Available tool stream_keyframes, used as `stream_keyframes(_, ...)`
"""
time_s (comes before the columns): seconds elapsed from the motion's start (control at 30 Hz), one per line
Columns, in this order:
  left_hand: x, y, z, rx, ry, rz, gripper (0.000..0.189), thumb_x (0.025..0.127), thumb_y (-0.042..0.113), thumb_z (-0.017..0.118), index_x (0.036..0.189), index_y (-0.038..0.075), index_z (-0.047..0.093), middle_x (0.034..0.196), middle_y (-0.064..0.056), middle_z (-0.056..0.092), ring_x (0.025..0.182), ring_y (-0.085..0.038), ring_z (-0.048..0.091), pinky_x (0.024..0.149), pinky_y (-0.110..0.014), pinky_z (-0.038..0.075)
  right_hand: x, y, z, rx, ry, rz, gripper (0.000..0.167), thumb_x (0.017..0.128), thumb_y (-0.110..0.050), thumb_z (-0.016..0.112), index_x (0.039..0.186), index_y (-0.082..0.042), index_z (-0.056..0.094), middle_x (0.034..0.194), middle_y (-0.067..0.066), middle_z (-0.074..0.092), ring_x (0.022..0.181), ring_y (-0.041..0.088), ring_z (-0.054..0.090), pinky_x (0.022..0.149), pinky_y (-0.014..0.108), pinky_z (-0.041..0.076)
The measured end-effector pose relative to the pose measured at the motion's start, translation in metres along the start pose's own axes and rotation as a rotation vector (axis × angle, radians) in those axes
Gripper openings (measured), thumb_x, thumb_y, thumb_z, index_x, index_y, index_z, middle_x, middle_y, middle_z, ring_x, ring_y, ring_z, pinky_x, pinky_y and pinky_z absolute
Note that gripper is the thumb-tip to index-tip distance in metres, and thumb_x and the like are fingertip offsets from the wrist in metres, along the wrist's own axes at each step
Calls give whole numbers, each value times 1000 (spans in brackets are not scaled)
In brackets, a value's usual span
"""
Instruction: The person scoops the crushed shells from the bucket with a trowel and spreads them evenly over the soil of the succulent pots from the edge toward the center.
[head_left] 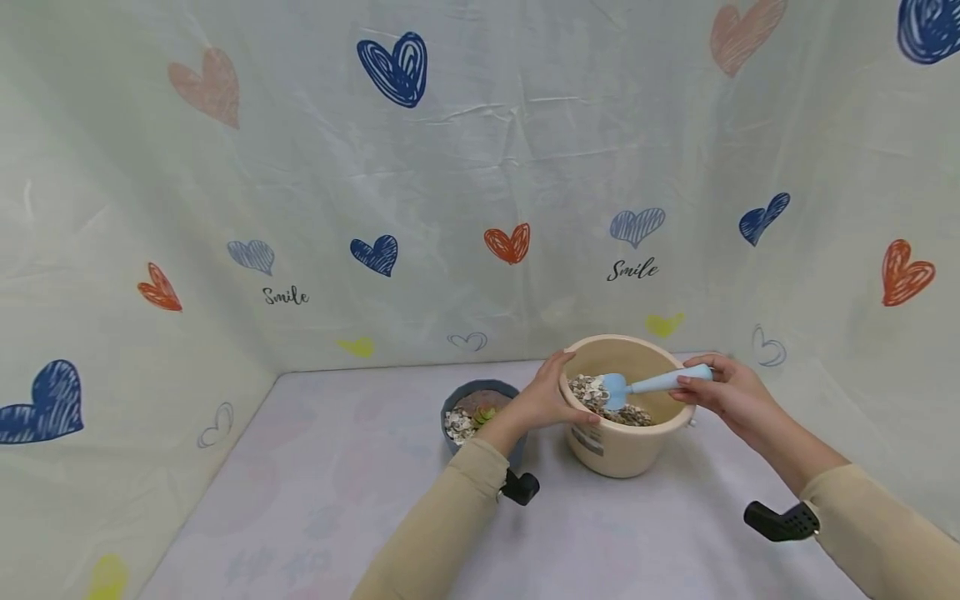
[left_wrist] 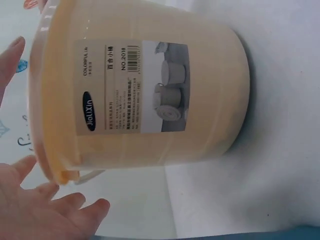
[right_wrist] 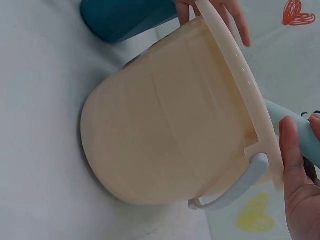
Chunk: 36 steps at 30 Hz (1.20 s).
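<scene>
A cream plastic bucket stands upright on the table, with loose grey-white granular potting mix inside. My left hand holds its left rim, thumb along the front and fingers towards the back. My right hand grips the handle of a light blue trowel over the right rim. The trowel's blade is down against the mix. Beside the bucket, partly behind my left wrist, sits a blue-grey plant pot with a small green succulent and white chips.
A pale table spreads under everything. Close behind it hangs a white curtain printed with hearts. The bucket's white carry handle hangs down on its right side.
</scene>
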<state>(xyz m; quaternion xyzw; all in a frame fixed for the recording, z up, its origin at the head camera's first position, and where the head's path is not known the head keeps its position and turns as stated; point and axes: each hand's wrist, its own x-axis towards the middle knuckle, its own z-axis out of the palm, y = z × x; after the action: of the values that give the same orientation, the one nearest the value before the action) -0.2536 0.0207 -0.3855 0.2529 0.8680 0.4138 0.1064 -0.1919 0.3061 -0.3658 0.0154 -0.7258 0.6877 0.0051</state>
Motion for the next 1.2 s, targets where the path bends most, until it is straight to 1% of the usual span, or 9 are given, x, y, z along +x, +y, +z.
stream_keyframes(0.13,-8,2,-8,-34,3,7,105,73,36,87,156,22,24,161,-5,14,146,-28,17,111,-52,26,1,0,-2,3,-1,0,39,94,-4,64,120,14,41,97,3,61,83,14,70,79,30,55)
stream_keyframes(0.23,-12,1,-13,-61,8,9,104,73,35,87,155,22,25,161,-5,15,146,-28,16,111,-53,25,1,1,-4,26,2,1,36,94,-5,63,119,12,42,97,3,61,83,14,70,79,30,55)
stream_keyframes(0.4,-19,-2,-20,-73,35,13,106,72,36,88,155,20,25,160,-5,18,146,-28,17,111,-54,25,-1,3,-8,131,9,-2,24,94,0,62,112,6,48,96,3,62,82,16,71,78,29,55)
stream_keyframes(0.53,-27,-4,-28,-66,56,9,104,73,37,87,155,21,25,160,-4,18,145,-27,18,111,-54,26,-3,6,-10,194,13,-28,16,94,3,61,107,0,53,94,3,62,81,16,71,77,29,55)
stream_keyframes(0.73,-43,-7,-45,-57,54,-7,103,76,39,84,156,26,21,161,-2,14,146,-27,16,111,-54,25,-6,6,-12,270,28,-80,15,92,4,62,101,-8,60,90,3,65,78,16,71,75,27,56)
stream_keyframes(0.83,-49,-15,-53,-56,65,-16,104,76,40,84,156,29,19,161,-2,15,146,-28,17,110,-55,26,-6,5,-10,283,35,-98,17,92,2,65,105,-5,57,92,2,66,80,15,71,76,26,55)
stream_keyframes(1.0,-58,-30,-69,-61,103,-7,103,77,35,84,156,28,18,161,-6,15,145,-32,18,108,-58,27,-5,3,-6,294,42,-127,30,91,-1,67,113,3,48,93,1,66,80,14,71,77,25,54)
stream_keyframes(1.1,-65,-38,-79,-67,122,-3,102,79,33,83,157,28,18,161,-7,14,143,-36,21,108,-58,28,-6,2,-5,312,43,-138,31,91,0,66,114,4,45,92,2,67,80,15,71,77,25,54)
stream_keyframes(1.2,-73,-47,-87,-86,135,-11,100,80,31,82,156,29,18,161,-7,13,142,-40,24,109,-57,28,-6,1,-5,329,45,-140,29,91,0,66,112,2,47,92,3,67,80,16,71,76,26,55)
